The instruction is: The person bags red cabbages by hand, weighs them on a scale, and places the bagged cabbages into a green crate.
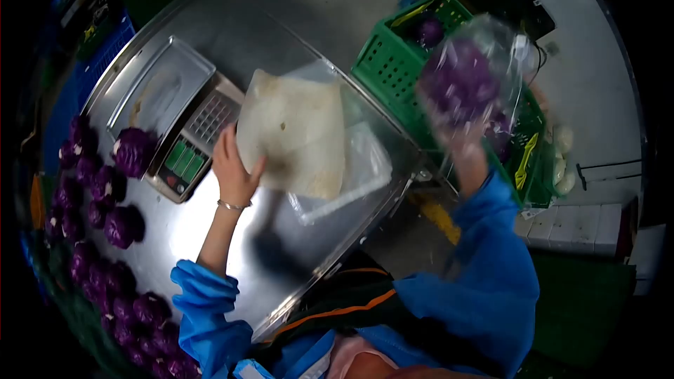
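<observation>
A round purple cabbage in a clear plastic bag [460,81], smeared by motion, is held up at the right, in front of a green perforated plastic crate [382,52]. The right hand [463,137], its arm in a rolled blue sleeve, grips it from the near side; blur hides how the fingers lie. Inside the crate sits another purple cabbage [429,31], and a yellow plastic handle [526,161] shows near its closer end. Left of the crate, on a shiny stainless-steel table [263,10], a stained off-white square sheet [298,130] overlaps some clear plastic bags [365,165]. The left hand [236,172], with a thin bracelet at the wrist, is spread, fingers apart and thumb out toward that sheet's left edge; whether it touches cannot be told. Just beyond it stands a silver weighing scale [165,91] with a metal tray, keypad and green display. One purple cabbage [133,152] sits beside the tray, and a heap of loose purple cabbages [151,309] runs along the table's left side.
</observation>
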Demonstrator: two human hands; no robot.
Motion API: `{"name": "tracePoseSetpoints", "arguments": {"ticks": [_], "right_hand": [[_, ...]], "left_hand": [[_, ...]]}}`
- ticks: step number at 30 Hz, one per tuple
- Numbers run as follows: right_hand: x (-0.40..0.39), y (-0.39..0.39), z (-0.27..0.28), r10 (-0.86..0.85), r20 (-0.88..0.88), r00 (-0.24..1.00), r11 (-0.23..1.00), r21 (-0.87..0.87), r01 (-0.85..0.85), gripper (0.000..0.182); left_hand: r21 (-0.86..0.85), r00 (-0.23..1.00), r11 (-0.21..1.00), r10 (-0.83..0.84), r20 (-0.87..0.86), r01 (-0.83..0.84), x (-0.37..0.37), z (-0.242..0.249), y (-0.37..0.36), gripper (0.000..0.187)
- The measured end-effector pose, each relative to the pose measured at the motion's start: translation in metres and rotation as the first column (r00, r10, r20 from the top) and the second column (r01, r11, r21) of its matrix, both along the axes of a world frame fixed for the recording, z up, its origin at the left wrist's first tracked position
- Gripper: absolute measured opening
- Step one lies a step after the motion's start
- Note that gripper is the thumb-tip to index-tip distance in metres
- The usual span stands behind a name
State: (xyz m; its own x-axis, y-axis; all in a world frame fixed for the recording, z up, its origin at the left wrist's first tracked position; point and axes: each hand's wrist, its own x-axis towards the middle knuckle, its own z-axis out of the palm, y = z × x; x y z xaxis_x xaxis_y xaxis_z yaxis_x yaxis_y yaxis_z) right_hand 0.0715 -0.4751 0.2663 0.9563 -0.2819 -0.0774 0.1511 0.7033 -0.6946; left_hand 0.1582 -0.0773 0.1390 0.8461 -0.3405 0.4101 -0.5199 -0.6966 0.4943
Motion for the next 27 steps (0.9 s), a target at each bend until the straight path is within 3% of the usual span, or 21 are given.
{"name": "tracePoseSetpoints", "arguments": {"ticks": [1, 3, 5, 6, 9, 11, 12, 13, 14, 15, 16, 17, 18, 19, 20, 21, 22, 23, 24, 25, 27], "right_hand": [[0.02, -0.037, 0.005, -0.06, -0.001, 0.998, 0.997, -0.055, 0.06, 0.06], [0.06, -0.097, -0.005, -0.142, -0.048, 0.989, 0.987, -0.085, 0.137, 0.062], [0.101, -0.144, -0.036, -0.2, -0.088, 0.976, 0.979, -0.056, 0.195, 0.056], [0.119, -0.166, -0.057, -0.229, -0.156, 0.961, 0.971, -0.104, 0.214, 0.056], [0.165, -0.222, -0.144, -0.157, -0.301, 0.94, 0.984, -0.132, 0.122, 0.051], [0.181, -0.241, -0.179, -0.002, -0.429, 0.903, 0.991, -0.124, -0.057, 0.047], [0.18, -0.251, -0.19, 0.035, -0.518, 0.855, 0.97, -0.187, -0.153, 0.047], [0.179, -0.265, -0.199, 0.052, -0.62, 0.783, 0.913, -0.288, -0.289, 0.046], [0.179, -0.281, -0.202, 0.045, -0.729, 0.683, 0.775, -0.406, -0.484, 0.045], [0.18, -0.298, -0.206, -0.006, -0.82, 0.573, 0.528, -0.489, -0.694, 0.044], [0.187, -0.307, -0.204, -0.078, -0.824, 0.562, 0.266, -0.56, -0.785, 0.043], [0.195, -0.31, -0.198, -0.12, -0.767, 0.631, 0.07, -0.64, -0.765, 0.043], [0.2, -0.276, -0.167, -0.132, -0.592, 0.795, 0.007, -0.803, -0.596, 0.042], [0.203, -0.23, -0.128, -0.142, -0.369, 0.919, -0.093, -0.919, -0.383, 0.04], [0.207, -0.181, -0.087, -0.148, -0.138, 0.979, -0.212, -0.963, -0.167, 0.039], [0.183, -0.096, -0.043, -0.153, -0.116, 0.981, 0.151, -0.984, -0.093, 0.037], [0.149, -0.011, 0.002, -0.094, -0.186, 0.978, 0.271, -0.95, -0.155, 0.037], [0.113, 0.049, 0.011, -0.05, -0.179, 0.983, 0.185, -0.968, -0.167, 0.035], [0.088, 0.049, -0.036, 0.126, -0.343, 0.931, 0.073, -0.933, -0.354, 0.034], [0.058, 0.085, -0.079, 0.142, -0.255, 0.957, -0.491, -0.857, -0.155, 0.045], [-0.003, 0.162, -0.154, 0.246, -0.429, 0.869, -0.098, -0.903, -0.419, 0.067]], "left_hand": [[0.181, 0.986, 0.973, 0.158, -0.06, -0.145, 0.014, -0.024, 0.0, 0.08], [0.203, 0.939, 0.969, 0.194, -0.285, -0.138, 0.032, -0.048, 0.0, 0.063], [-0.063, 0.656, 0.957, 0.145, -0.741, -0.283, 0.028, -0.076, 0.014, 0.043], [-0.146, 0.743, 0.934, 0.159, -0.65, -0.327, 0.002, -0.058, 0.013, 0.032], [-0.183, 0.702, 0.879, 0.21, -0.68, -0.44, -0.085, -0.026, 0.046, 0.028], [-0.07, 0.423, 0.801, 0.238, -0.874, -0.594, -0.125, -0.008, 0.065, 0.034], [-0.046, 0.474, 0.814, 0.291, -0.831, -0.58, -0.134, -0.004, 0.074, 0.04], [-0.018, 0.525, 0.831, 0.334, -0.783, -0.556, -0.138, 0.0, 0.081, 0.047], [0.005, 0.577, 0.851, 0.361, -0.733, -0.525, -0.14, 0.001, 0.088, 0.054], [-0.006, 0.62, 0.843, 0.39, -0.681, -0.537, -0.121, 0.015, 0.098, 0.074], [-0.007, 0.776, 0.866, 0.445, -0.447, -0.501, -0.089, 0.012, 0.124, 0.087], [0.032, 0.854, 0.868, 0.494, -0.162, -0.496, -0.056, 0.009, 0.149, 0.101], [0.033, 0.839, 0.841, 0.536, 0.095, -0.541, -0.016, 0.025, 0.173, 0.104], [-0.033, 0.789, 0.795, 0.606, 0.101, -0.606, 0.019, 0.041, 0.189, 0.112], [0.019, 0.763, 0.766, 0.636, 0.113, -0.642, 0.05, 0.048, 0.2, 0.116], [0.069, 0.739, 0.738, 0.661, 0.128, -0.672, 0.074, 0.053, 0.205, 0.121], [0.193, 0.766, 0.747, 0.641, 0.041, -0.636, 0.092, 0.048, 0.206, 0.12], [0.304, 0.779, 0.75, 0.626, -0.042, -0.587, 0.104, 0.038, 0.206, 0.12], [0.343, 0.77, 0.737, 0.636, -0.06, -0.582, 0.113, 0.027, 0.205, 0.109], [0.284, 0.783, 0.755, 0.621, -0.023, -0.591, 0.118, 0.029, 0.205, 0.099], [0.211, 0.786, 0.771, 0.618, -0.015, -0.601, 0.123, 0.021, 0.214, 0.088]]}}
